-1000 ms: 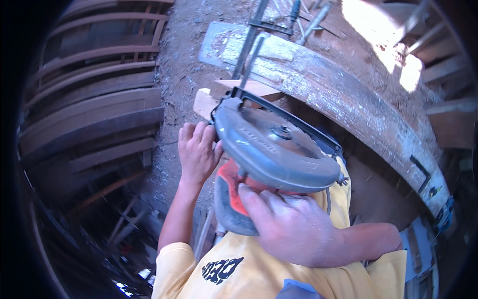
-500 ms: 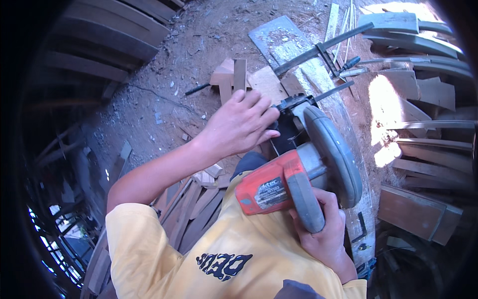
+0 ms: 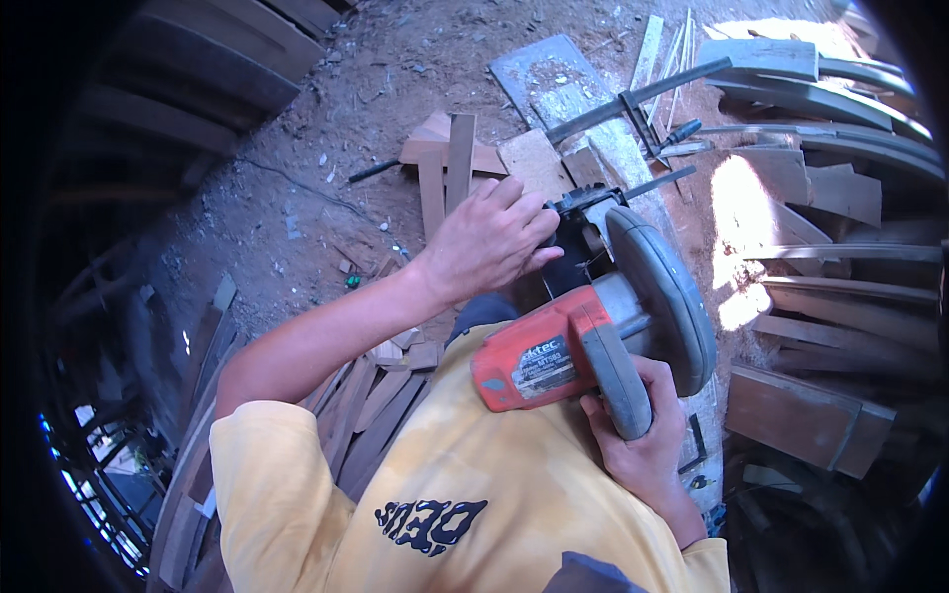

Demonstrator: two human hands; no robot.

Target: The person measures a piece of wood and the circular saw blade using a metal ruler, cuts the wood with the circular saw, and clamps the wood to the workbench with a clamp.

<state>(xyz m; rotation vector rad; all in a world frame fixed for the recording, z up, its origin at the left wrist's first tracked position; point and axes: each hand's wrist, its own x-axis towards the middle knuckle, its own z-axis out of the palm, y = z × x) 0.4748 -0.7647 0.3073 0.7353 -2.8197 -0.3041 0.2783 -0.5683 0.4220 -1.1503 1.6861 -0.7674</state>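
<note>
One circular saw (image 3: 554, 341) has its handle (image 3: 618, 381) inside the right fingers (image 3: 660, 382).

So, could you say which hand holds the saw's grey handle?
The right hand, wrapped around the handle; the left hand is at the black base.

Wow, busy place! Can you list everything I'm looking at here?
Circular saw: one, red and grey, in front of the body
Clamp: one, dark, across the long board
Long board: one, dusty whitish, beyond the saw
Loose wood pieces: several, brown, above the left hand
Stacked boards: many, brownish, right side
Panel: at least one, reddish brown, lower right
Wood scraps: many, brown and grey, lower left
Cord: one, dark, on the ground
Shirt: one, yellow, on the person
Left hand: one, bare, at the saw's dark front part
Right hand: one, bare, on its rear handle
</note>
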